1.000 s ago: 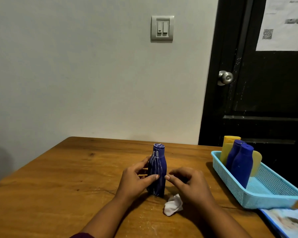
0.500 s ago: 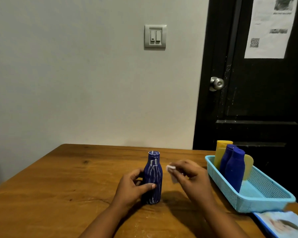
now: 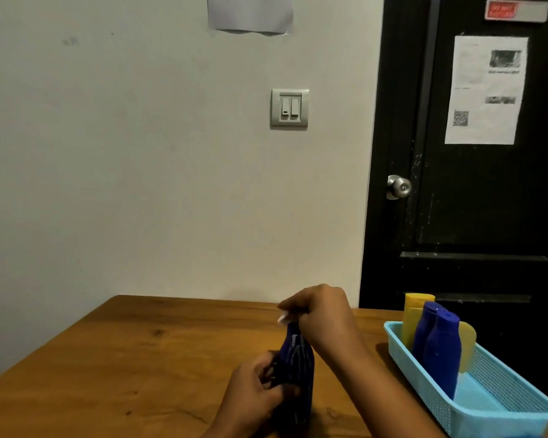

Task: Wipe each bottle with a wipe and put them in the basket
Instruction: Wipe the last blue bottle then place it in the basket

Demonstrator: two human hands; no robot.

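A dark blue bottle with pale stripes (image 3: 299,374) stands upright on the wooden table (image 3: 140,358) near the bottom middle. My left hand (image 3: 253,396) grips its lower body from the left. My right hand (image 3: 320,314) sits over the bottle's cap, pinching a white wipe (image 3: 282,318) of which only a small corner shows. The cap is hidden under that hand. At the right, a light blue basket (image 3: 494,415) holds two blue bottles (image 3: 440,352) and two yellow bottles (image 3: 416,308), leaning at its far end.
A grey wall with a light switch (image 3: 289,109) rises behind the table. A black door (image 3: 475,197) with a metal knob (image 3: 399,186) and taped papers stands behind the basket. The table's far edge runs just beyond my hands.
My right hand picked the wipe up off the table and raised it from beside the bottle to over its cap. My left hand kept hold of the bottle. The camera tilted upward.
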